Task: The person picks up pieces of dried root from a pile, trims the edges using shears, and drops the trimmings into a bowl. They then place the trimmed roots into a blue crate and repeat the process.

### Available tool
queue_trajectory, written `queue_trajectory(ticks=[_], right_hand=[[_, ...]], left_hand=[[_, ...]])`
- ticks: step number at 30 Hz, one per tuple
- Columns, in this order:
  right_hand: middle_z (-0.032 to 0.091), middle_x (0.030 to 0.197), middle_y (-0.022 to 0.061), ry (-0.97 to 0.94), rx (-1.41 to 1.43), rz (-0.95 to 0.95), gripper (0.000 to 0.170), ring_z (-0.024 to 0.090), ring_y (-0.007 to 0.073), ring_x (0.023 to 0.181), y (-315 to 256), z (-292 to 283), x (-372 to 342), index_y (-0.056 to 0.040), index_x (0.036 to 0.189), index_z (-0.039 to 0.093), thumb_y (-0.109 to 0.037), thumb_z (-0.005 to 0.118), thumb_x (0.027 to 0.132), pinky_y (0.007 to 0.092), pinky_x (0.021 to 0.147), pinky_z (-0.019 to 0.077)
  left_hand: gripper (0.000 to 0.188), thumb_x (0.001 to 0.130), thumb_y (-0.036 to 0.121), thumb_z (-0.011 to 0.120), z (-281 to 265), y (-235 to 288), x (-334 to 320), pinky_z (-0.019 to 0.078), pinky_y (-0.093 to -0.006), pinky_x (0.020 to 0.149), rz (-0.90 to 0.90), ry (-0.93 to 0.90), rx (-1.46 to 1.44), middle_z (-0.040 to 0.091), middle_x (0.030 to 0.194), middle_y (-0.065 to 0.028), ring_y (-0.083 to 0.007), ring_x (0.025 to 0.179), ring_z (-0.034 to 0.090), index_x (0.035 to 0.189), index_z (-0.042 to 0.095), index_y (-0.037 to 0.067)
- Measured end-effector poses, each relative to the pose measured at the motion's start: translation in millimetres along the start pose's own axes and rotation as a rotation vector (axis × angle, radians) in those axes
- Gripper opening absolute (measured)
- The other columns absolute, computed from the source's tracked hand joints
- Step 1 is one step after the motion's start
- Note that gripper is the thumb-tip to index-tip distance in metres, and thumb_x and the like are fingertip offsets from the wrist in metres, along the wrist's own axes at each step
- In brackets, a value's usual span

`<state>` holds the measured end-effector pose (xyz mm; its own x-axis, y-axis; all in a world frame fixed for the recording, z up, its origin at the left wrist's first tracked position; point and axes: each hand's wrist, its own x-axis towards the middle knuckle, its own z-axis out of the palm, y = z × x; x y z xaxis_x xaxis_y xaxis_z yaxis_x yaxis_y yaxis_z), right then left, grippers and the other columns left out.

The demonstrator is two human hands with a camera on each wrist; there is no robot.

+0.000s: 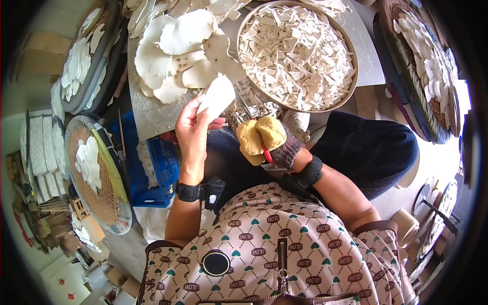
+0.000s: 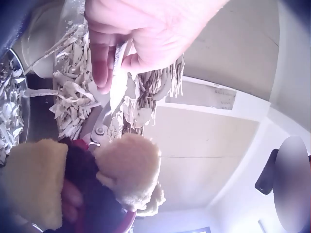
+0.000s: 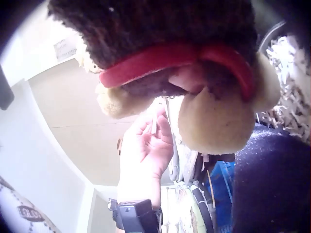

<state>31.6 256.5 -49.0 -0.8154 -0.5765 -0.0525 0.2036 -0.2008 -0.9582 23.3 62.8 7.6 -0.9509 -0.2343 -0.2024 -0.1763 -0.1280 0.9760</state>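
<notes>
The bare left hand [image 1: 193, 127] pinches a flat white piece [image 1: 218, 96] between thumb and fingers; in the left wrist view the piece [image 2: 118, 85] is seen nearly edge-on. On the right hand [image 1: 284, 145] is a dark knitted glove with yellow foam pads [image 1: 272, 132] around the fingers. This hand grips red-handled shears [image 1: 267, 152], whose red handles [image 3: 150, 60] show large in the right wrist view. The metal pivot of the shears [image 2: 99, 131] lies just below the white piece in the left wrist view; whether blade and piece touch, I cannot tell.
A round tray [image 1: 356, 76] full of white scraps stands on a metal-topped table [image 1: 373, 66]. Large irregular white sheets [image 1: 188, 33] are piled at its left. A blue crate [image 1: 152, 188] is beside the left forearm. Round woven trays [image 1: 104, 203] with white pieces stand on both sides.
</notes>
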Motion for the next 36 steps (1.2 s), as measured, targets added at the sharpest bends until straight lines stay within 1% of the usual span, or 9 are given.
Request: queue_trajectory(ticks=[2, 3, 5, 8, 14, 17, 20, 29, 36], right_hand=[[0.063, 0.099, 0.0100, 0.003, 0.299, 0.038, 0.022, 0.060, 0.0156, 0.090, 3, 3, 0, 0.0013, 0.101, 0.058, -0.016, 0.049, 0.091, 0.0290, 0.079, 0.0482], [0.063, 0.098, 0.0099, 0.021, 0.056, -0.129, 0.021, 0.061, 0.0163, 0.090, 6, 3, 1, 0.0012, 0.102, 0.058, -0.015, 0.050, 0.090, 0.0291, 0.079, 0.0483], [0.064, 0.099, 0.0100, -0.042, 0.532, -0.058, 0.022, 0.061, 0.0170, 0.090, 12, 2, 9, 0.0010, 0.103, 0.057, -0.015, 0.051, 0.089, 0.0297, 0.078, 0.0490], [0.063, 0.101, 0.0102, -0.018, -0.443, -0.331, 0.023, 0.061, 0.0164, 0.091, 0, -4, 10, 0.0014, 0.105, 0.056, -0.015, 0.051, 0.090, 0.0298, 0.078, 0.0493], [0.066, 0.083, 0.0103, 0.005, 0.014, -0.105, 0.030, 0.063, 0.0172, 0.075, -15, 7, 11, 0.0025, 0.090, 0.063, -0.022, 0.046, 0.090, 0.0287, 0.068, 0.0492], [0.065, 0.083, 0.0127, 0.000, 0.030, -0.039, 0.025, 0.063, 0.0201, 0.076, -7, 4, 8, 0.0008, 0.090, 0.062, -0.019, 0.047, 0.089, 0.0318, 0.067, 0.0480], [0.065, 0.084, 0.0144, 0.030, -0.426, -0.348, 0.022, 0.063, 0.0256, 0.077, 8, -1, 10, 0.0000, 0.091, 0.062, -0.016, 0.047, 0.088, 0.0326, 0.068, 0.0478], [0.064, 0.084, 0.0138, -0.010, 0.158, 0.073, 0.019, 0.062, 0.0281, 0.079, -2, 7, 3, -0.0018, 0.088, 0.061, -0.017, 0.049, 0.087, 0.0344, 0.069, 0.0483], [0.064, 0.085, 0.0131, 0.075, -0.258, -0.106, 0.021, 0.062, 0.0267, 0.080, 13, 5, -2, -0.0033, 0.091, 0.061, -0.021, 0.050, 0.088, 0.0332, 0.072, 0.0486]], left_hand=[[0.031, 0.083, 0.005, 0.058, -5, 5, 1, 0.0530, -0.0238, 0.058, -0.032, -0.062, 0.033, 0.064, 0.088, -0.0114, -0.0143, 0.064, 0.063, 0.112, 0.053, -0.005], [0.031, 0.083, 0.005, 0.059, -8, 9, 2, 0.0528, -0.0235, 0.058, -0.054, -0.114, 0.057, 0.064, 0.089, -0.0111, -0.0140, 0.064, 0.063, 0.112, 0.053, -0.005], [0.032, 0.082, 0.003, 0.059, -10, 15, 2, 0.0521, -0.0225, 0.059, -0.096, -0.188, 0.077, 0.064, 0.089, -0.0099, -0.0131, 0.065, 0.063, 0.112, 0.054, -0.005], [0.034, 0.086, 0.006, 0.056, -13, 11, 7, 0.0520, -0.0233, 0.061, -0.103, -0.199, 0.087, 0.063, 0.094, -0.0097, -0.0138, 0.068, 0.062, 0.118, 0.050, -0.002], [0.043, 0.086, 0.003, 0.056, 11, -24, 26, 0.0532, -0.0280, 0.070, 0.250, 0.220, -0.119, 0.057, 0.103, -0.0124, -0.0168, 0.087, 0.060, 0.124, 0.035, 0.005], [0.048, 0.085, 0.002, 0.057, 20, -21, 25, 0.0516, -0.0232, 0.060, 0.184, 0.221, -0.143, 0.060, 0.100, -0.0132, -0.0137, 0.079, 0.060, 0.126, 0.033, 0.008], [0.051, 0.085, 0.002, 0.055, 21, -20, 28, 0.0519, -0.0230, 0.061, 0.196, 0.165, -0.107, 0.061, 0.100, -0.0136, -0.0140, 0.081, 0.061, 0.129, 0.031, 0.010], [0.057, 0.084, 0.001, 0.056, 4, -14, 42, 0.0515, -0.0230, 0.064, 0.035, -0.006, -0.068, 0.060, 0.100, -0.0110, -0.0127, 0.081, 0.061, 0.135, 0.032, 0.007], [0.057, 0.083, 0.001, 0.057, 4, -20, 47, 0.0455, -0.0189, 0.057, 0.067, 0.009, -0.083, 0.063, 0.094, -0.0100, -0.0096, 0.076, 0.060, 0.134, 0.032, 0.005]])
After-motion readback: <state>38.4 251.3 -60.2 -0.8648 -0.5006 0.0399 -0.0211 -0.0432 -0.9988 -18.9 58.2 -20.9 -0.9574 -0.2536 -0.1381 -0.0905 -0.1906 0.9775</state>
